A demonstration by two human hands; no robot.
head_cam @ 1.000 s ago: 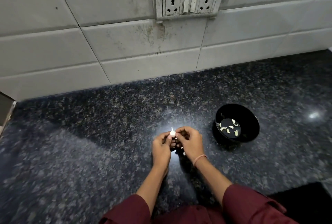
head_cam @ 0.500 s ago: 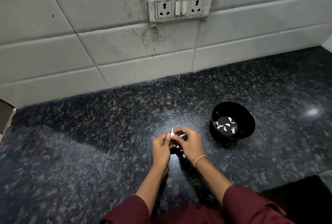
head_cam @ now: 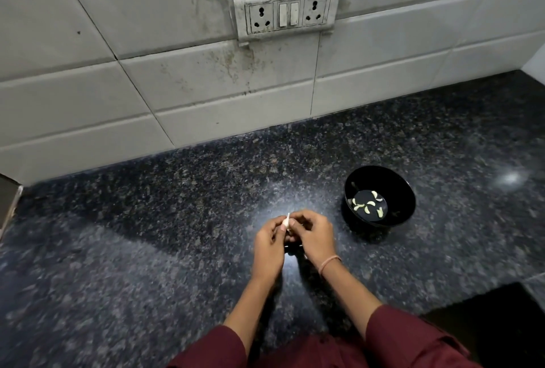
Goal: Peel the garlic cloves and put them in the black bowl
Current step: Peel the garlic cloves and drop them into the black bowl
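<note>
My left hand (head_cam: pixel 267 245) and my right hand (head_cam: pixel 314 236) meet above the dark granite counter (head_cam: pixel 147 249), fingers curled round one small white garlic clove (head_cam: pixel 286 221) whose pointed tip sticks up between them. Both hands pinch it; most of the clove is hidden by my fingers. To the right stands the black bowl (head_cam: pixel 404 195), upright, holding several peeled pale cloves (head_cam: pixel 368 205) on its bottom. The bowl is about a hand's width from my right hand.
A tiled white wall (head_cam: pixel 206 87) runs along the back of the counter, with a switch and socket plate (head_cam: pixel 287 15) on it. A metal edge (head_cam: pixel 8 199) shows at the far left. A black gap (head_cam: pixel 486 317) lies at the front right.
The camera has tilted, so the scene sits lower in view. My hands stay together on the clove, fingers shifting slightly on it. The bowl has not moved.
</note>
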